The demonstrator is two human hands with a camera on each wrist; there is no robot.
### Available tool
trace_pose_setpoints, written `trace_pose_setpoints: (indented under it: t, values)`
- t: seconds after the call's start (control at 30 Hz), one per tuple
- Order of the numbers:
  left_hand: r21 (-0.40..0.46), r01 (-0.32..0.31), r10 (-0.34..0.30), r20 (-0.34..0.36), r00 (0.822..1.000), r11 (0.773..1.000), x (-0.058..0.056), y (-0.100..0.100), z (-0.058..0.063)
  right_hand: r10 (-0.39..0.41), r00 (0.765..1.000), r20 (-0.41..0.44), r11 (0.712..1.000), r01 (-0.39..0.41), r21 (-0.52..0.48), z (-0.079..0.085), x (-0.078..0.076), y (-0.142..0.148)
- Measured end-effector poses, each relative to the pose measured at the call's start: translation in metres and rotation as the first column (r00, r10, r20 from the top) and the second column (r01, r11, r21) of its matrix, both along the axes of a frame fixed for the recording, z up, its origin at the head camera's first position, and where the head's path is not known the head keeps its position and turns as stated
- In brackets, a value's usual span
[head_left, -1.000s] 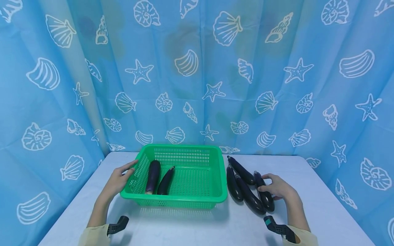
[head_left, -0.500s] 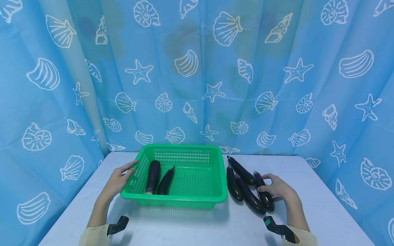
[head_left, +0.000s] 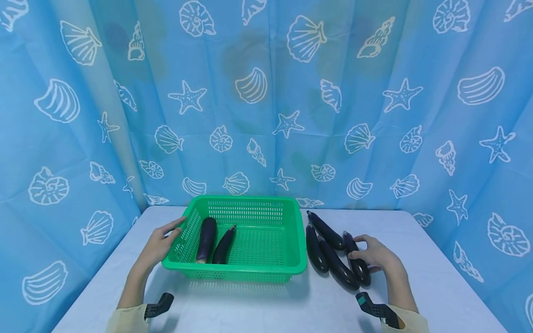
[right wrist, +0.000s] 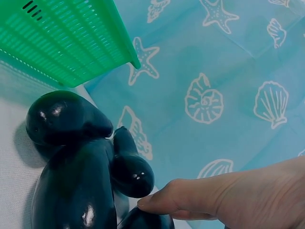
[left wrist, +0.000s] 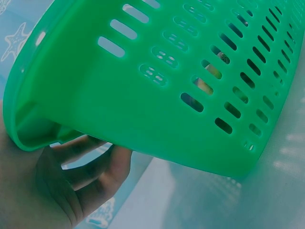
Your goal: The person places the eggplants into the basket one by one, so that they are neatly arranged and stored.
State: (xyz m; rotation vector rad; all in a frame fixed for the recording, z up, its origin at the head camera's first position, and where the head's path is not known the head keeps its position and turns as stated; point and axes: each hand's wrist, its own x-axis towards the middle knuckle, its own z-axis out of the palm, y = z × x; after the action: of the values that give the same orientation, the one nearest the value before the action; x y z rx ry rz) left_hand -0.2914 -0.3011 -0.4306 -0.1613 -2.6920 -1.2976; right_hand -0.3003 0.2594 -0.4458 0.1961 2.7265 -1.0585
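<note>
My left hand [head_left: 157, 245] holds the left rim of a green plastic basket [head_left: 250, 268]. In the left wrist view, curled fingers [left wrist: 102, 183] press the outer wall below that rim; the thumb is hidden there. Two dark eggplants lie inside at the left, a thicker eggplant [head_left: 207, 238] and a slimmer eggplant [head_left: 224, 246]. On the right, my right hand [head_left: 378, 255] pinches the rightmost eggplant [head_left: 360, 270] of a loose group on the table, thumb on the near side. Only the top of this held eggplant [right wrist: 147, 222] shows in the right wrist view.
Between the basket and my right hand lie a short eggplant [head_left: 316, 252], a long eggplant [head_left: 339, 266] and a rear eggplant [head_left: 326, 230], close together. A white-covered table [head_left: 250, 310] lies beneath everything. Behind it hangs a blue curtain [head_left: 266, 115] with a seashell print.
</note>
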Motion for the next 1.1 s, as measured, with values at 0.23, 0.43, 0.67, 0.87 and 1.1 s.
trace_pose_setpoints:
  t: [0.23,0.43,0.67,0.87,1.1]
  values:
    - [0.005,0.003,-0.003,-0.012,1.0,1.0,-0.001,-0.0003,-0.0008,-0.002,1.0,-0.015,1.0,0.002,0.0,-0.0004,0.0008,-0.0004]
    - [0.011,0.005,-0.005,-0.015,1.0,1.0,-0.0015,-0.0001,-0.002,-0.01,1.0,-0.019,1.0,0.01,0.008,-0.0006,0.0011,-0.0012]
    - [0.013,0.004,-0.004,-0.022,1.0,1.0,-0.0019,-0.0003,-0.0025,-0.014,1.0,-0.024,1.0,0.015,0.018,-0.0002,0.0018,-0.0017]
    - [0.005,-0.001,0.001,-0.015,1.0,1.0,-0.0011,0.0002,-0.002,-0.01,1.0,-0.024,1.0,0.011,0.02,0.0003,0.0018,-0.0021]
    - [0.014,-0.002,0.002,-0.007,1.0,1.0,-0.0014,-0.0009,-0.0023,-0.014,1.0,-0.023,1.0,0.015,0.018,0.0002,0.0024,-0.0012]
